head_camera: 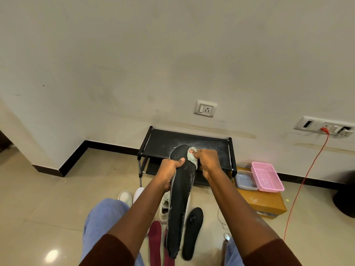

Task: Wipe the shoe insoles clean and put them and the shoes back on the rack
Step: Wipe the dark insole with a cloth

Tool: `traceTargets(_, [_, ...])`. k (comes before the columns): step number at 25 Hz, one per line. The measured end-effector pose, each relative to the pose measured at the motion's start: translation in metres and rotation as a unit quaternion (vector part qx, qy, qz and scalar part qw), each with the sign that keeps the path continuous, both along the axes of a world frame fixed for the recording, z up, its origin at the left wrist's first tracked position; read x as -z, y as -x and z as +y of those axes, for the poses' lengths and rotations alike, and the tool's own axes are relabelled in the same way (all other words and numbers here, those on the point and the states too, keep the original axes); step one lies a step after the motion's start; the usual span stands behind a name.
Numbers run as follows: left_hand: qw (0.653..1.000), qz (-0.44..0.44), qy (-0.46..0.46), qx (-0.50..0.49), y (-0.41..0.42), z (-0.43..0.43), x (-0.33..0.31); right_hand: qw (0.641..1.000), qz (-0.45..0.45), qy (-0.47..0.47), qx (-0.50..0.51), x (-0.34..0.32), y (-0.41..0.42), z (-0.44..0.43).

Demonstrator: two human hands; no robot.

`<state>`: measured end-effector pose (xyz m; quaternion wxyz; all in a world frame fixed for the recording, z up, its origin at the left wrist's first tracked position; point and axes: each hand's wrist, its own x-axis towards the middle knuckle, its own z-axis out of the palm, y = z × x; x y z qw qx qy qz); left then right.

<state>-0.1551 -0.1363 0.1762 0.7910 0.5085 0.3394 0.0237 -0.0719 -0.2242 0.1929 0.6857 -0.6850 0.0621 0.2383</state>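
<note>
Floor tiles (48, 198) carry the rack (163, 139); before it the left grip (169, 172) clasps a black insole (181, 189) whose long axis runs away from the rack, the right grip (208, 160) pinching a cloth (192, 158) on its rack-end tip.

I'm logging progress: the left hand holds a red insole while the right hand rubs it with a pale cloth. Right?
No. In the head view, the insole in the left hand is black; the right hand rubs it with a pale cloth.
</note>
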Motion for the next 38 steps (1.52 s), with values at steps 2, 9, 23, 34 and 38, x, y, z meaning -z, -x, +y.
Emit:
traceTargets(2, [1.000, -0.007, 0.014, -0.006, -0.001, 0.001, 0.000, 0.999, 0.002, -0.015, -0.049, -0.007, -0.001, -0.005])
traceTargets(9, [1.000, -0.016, 0.021, -0.007, -0.005, -0.001, -0.001, 0.999, -0.023, 0.003, -0.028, -0.009, -0.001, -0.008])
traceTargets(23, [0.994, -0.020, 0.079, -0.076, -0.003, -0.005, 0.000, 0.986, -0.005, 0.021, -0.163, -0.004, 0.012, -0.011])
traceTargets(34, [0.991, -0.055, 0.109, -0.060, -0.001, -0.006, -0.001, 0.993, -0.097, 0.060, -0.029, 0.002, 0.006, 0.001])
traceTargets(38, [0.988, -0.060, 0.113, -0.084, 0.002, -0.002, -0.005, 0.978, 0.086, -0.098, -0.164, -0.013, 0.008, -0.012])
